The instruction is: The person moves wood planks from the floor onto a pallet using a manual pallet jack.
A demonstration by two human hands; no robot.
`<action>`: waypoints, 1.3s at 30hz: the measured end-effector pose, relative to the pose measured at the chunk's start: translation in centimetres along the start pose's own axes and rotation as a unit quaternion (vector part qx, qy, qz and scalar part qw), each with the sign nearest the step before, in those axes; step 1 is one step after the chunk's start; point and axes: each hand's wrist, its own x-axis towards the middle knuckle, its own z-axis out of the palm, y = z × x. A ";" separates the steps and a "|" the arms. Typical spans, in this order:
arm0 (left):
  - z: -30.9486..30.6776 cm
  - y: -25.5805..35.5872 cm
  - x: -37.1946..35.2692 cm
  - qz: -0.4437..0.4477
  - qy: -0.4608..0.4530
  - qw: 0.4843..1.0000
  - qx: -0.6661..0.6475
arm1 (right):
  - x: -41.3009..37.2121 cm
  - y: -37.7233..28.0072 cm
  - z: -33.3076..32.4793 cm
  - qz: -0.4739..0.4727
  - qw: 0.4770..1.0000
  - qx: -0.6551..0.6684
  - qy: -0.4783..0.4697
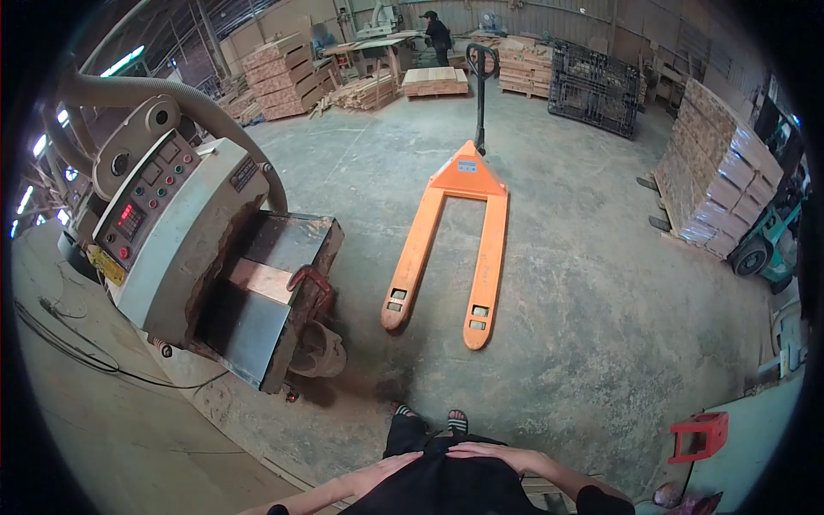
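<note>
My left hand (390,469) rests flat against the front of my black clothing (438,485), fingers stretched out and holding nothing. On the other side my right hand (493,453) lies on the same dark cloth, also with fingers extended and nothing in it. Both hands are apart from any tool. On the floor in front of my sandals (457,421) stands an orange pallet jack (468,176), its two forks pointing toward me and its black handle upright. The forks carry no load.
At left stands a woodworking machine (193,219) with a button panel, a metal bed (245,326) and a bucket (319,350) beside it. A forklift (772,245) holds stacked wood (717,167) at right. A red stool (699,436) is lower right. A person (438,39) stands at the back.
</note>
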 end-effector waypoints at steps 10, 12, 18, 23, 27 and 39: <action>-1.3 1.4 0.3 0.007 -0.020 0.997 0.075 | 0.1 -0.3 -0.6 0.031 0.996 -0.078 -0.030; -2.1 2.4 0.5 -0.057 -0.065 0.983 0.164 | 0.1 -1.6 -1.3 0.087 0.989 -0.106 -0.059; -2.3 0.8 2.9 -0.297 -0.149 0.866 0.374 | 0.7 -3.3 -2.3 0.265 0.895 -0.334 -0.128; -7.7 7.4 7.7 -0.033 0.189 0.905 0.379 | 2.9 -7.9 -6.3 0.201 0.882 -0.391 0.170; -8.4 10.7 10.7 0.030 0.171 0.975 0.139 | 7.0 -12.4 -6.8 -0.057 0.892 -0.177 0.411; -4.2 9.4 12.7 -0.002 0.143 0.966 -0.217 | 8.9 -11.2 -4.2 -0.211 0.889 0.249 0.322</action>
